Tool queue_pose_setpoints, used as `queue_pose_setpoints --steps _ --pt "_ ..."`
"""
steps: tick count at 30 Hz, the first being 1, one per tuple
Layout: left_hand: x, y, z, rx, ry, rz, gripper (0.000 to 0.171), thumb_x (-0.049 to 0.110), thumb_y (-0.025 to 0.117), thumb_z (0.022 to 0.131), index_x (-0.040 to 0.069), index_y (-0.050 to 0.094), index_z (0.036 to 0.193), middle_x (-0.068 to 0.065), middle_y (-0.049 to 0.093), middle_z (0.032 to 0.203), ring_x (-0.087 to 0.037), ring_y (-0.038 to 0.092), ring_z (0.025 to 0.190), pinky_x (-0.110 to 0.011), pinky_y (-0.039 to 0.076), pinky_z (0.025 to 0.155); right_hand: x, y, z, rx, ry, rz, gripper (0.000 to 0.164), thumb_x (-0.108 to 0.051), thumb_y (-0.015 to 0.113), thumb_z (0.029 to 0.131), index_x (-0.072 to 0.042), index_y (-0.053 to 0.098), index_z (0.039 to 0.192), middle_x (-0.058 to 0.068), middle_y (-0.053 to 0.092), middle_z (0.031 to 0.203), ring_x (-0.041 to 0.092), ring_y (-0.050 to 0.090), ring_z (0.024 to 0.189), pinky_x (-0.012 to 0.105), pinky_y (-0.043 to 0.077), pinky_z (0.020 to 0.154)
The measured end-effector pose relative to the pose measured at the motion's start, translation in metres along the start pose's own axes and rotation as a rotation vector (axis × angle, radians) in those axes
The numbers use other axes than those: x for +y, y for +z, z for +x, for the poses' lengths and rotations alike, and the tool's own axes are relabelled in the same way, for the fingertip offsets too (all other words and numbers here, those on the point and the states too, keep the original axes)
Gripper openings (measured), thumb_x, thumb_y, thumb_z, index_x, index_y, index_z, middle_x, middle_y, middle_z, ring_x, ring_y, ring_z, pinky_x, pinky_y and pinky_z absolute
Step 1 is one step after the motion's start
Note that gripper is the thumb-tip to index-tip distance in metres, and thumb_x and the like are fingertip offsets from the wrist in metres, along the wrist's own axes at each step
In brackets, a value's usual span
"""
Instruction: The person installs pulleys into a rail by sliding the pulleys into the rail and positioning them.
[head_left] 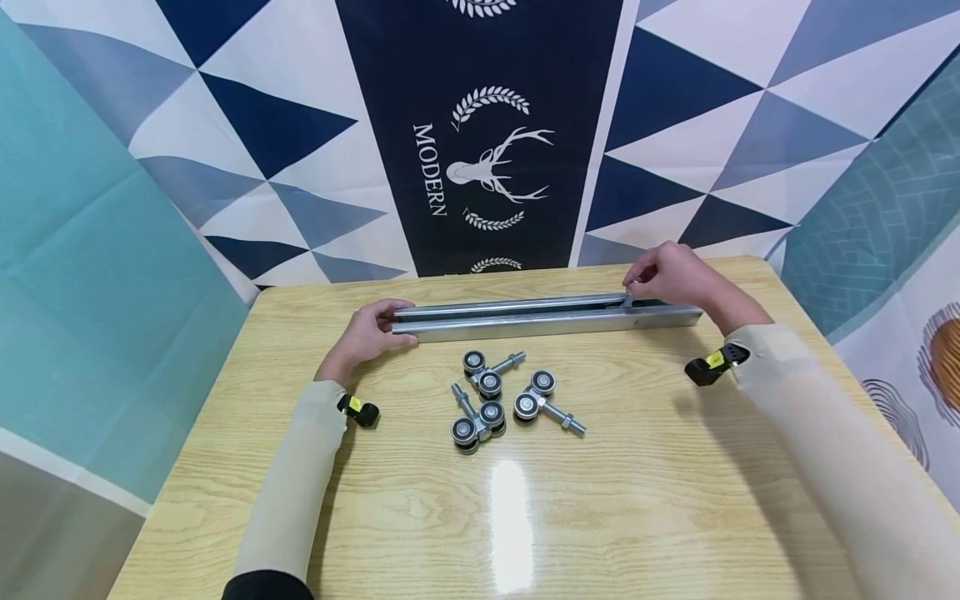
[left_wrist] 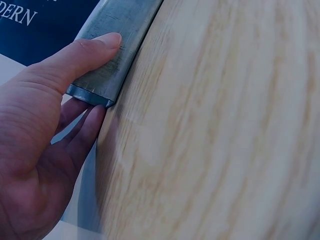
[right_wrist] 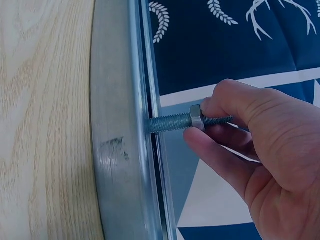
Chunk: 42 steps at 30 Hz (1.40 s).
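Note:
A long metal channel rail [head_left: 525,327] lies across the far part of the table, its slot facing up. At its left end my left hand [head_left: 367,333] grips it, the thumb [left_wrist: 102,47] flat on the near side wall and the fingers at the end and far side. Near the right end my right hand [head_left: 675,273] pinches a threaded bolt [right_wrist: 170,123] at its hex nut [right_wrist: 196,118]. That bolt stands up out of the slot; whatever sits below it inside the rail is hidden.
Three roller trolleys, each with wheels and a threaded bolt, lie in front of the rail: one at the back [head_left: 489,384], one at the front left [head_left: 491,414], one to the right [head_left: 527,406]. A patterned cloth wall [head_left: 300,125] rises behind the wooden table [head_left: 615,500].

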<state>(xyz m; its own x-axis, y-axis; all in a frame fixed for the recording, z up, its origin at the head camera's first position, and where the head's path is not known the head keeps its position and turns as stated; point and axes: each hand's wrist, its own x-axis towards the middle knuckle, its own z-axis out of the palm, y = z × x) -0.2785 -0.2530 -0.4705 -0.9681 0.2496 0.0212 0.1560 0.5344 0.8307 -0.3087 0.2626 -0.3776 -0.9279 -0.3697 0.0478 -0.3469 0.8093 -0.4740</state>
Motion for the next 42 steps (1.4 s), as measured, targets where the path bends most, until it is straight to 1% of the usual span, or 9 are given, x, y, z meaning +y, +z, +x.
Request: queue_pose_setpoints --steps 3,11,16,19,24,28,34,37,42 --pt "0.001 0.0 0.0 -0.006 0.0 -0.01 0.062 0.029 0.089 0.074 0.018 0.064 0.13 -0.011 0.066 0.122 -0.024 0.061 0.1 -0.037 0.051 0.089 -0.003 0.002 0.002 -0.008 -0.006 0.004 0.01 -0.007 0.073 0.082 -0.005 0.08 0.09 0.012 0.076 0.091 0.022 0.059 0.076 0.031 0.049 0.064" --pt "0.001 0.0 -0.001 -0.006 0.003 -0.025 0.062 0.027 0.09 0.073 0.017 0.064 0.129 -0.012 0.066 0.122 -0.027 0.061 0.1 -0.043 0.05 0.091 -0.014 0.008 0.01 -0.044 -0.023 0.026 0.01 -0.007 0.072 0.082 -0.008 0.08 0.088 0.01 0.076 0.088 0.023 0.056 0.075 0.031 0.048 0.063" --pt "0.002 0.0 -0.001 0.002 0.006 -0.012 0.062 0.027 0.09 0.074 0.018 0.064 0.13 -0.011 0.066 0.122 -0.025 0.061 0.1 -0.039 0.05 0.09 -0.022 0.014 0.016 -0.033 -0.053 0.038 0.008 -0.006 0.073 0.081 -0.007 0.08 0.087 0.01 0.076 0.087 0.022 0.057 0.075 0.029 0.048 0.063" --pt "0.002 -0.001 0.0 0.005 0.01 -0.004 0.062 0.028 0.089 0.074 0.018 0.064 0.13 -0.01 0.066 0.122 -0.024 0.061 0.1 -0.038 0.05 0.09 -0.027 0.017 0.019 -0.033 -0.061 0.048 0.009 -0.005 0.073 0.081 -0.006 0.08 0.087 0.011 0.076 0.087 0.023 0.057 0.076 0.029 0.048 0.064" --pt "0.002 0.0 0.0 0.003 0.008 -0.015 0.061 0.026 0.09 0.073 0.018 0.064 0.129 -0.012 0.066 0.121 -0.027 0.061 0.1 -0.042 0.049 0.09 -0.035 0.022 0.022 -0.039 -0.059 0.058 0.011 -0.005 0.072 0.081 -0.005 0.08 0.089 0.011 0.075 0.088 0.023 0.057 0.076 0.032 0.047 0.065" --pt "0.002 0.0 0.0 0.001 -0.003 -0.02 0.062 0.026 0.09 0.074 0.017 0.064 0.129 -0.013 0.066 0.123 -0.027 0.061 0.101 -0.044 0.05 0.092 -0.042 0.027 0.025 -0.037 -0.076 0.068 0.011 -0.004 0.071 0.081 -0.003 0.079 0.088 0.012 0.075 0.09 0.024 0.057 0.076 0.035 0.047 0.067" --pt "0.003 0.002 -0.001 0.001 -0.013 -0.016 0.062 0.021 0.088 0.076 0.015 0.062 0.133 -0.015 0.065 0.127 -0.03 0.06 0.104 -0.046 0.049 0.094 -0.051 0.034 0.029 -0.045 -0.08 0.089 0.009 -0.004 0.072 0.081 -0.005 0.08 0.086 0.012 0.074 0.092 0.024 0.058 0.078 0.035 0.047 0.069" --pt "0.002 0.001 -0.001 0.006 -0.009 -0.006 0.061 0.02 0.087 0.077 0.014 0.062 0.133 -0.015 0.064 0.127 -0.029 0.059 0.103 -0.046 0.049 0.094 -0.055 0.037 0.032 -0.038 -0.099 0.099 0.01 -0.004 0.072 0.081 -0.006 0.08 0.085 0.012 0.075 0.092 0.022 0.058 0.077 0.035 0.047 0.068" --pt "0.026 -0.001 -0.012 -0.003 -0.006 0.01 0.057 0.014 0.084 0.08 0.009 0.062 0.132 -0.018 0.064 0.126 -0.03 0.059 0.102 -0.045 0.049 0.093 -0.063 0.043 0.036 -0.023 -0.143 0.109 0.01 -0.004 0.071 0.081 -0.005 0.08 0.085 0.012 0.076 0.091 0.02 0.06 0.075 0.034 0.049 0.068"
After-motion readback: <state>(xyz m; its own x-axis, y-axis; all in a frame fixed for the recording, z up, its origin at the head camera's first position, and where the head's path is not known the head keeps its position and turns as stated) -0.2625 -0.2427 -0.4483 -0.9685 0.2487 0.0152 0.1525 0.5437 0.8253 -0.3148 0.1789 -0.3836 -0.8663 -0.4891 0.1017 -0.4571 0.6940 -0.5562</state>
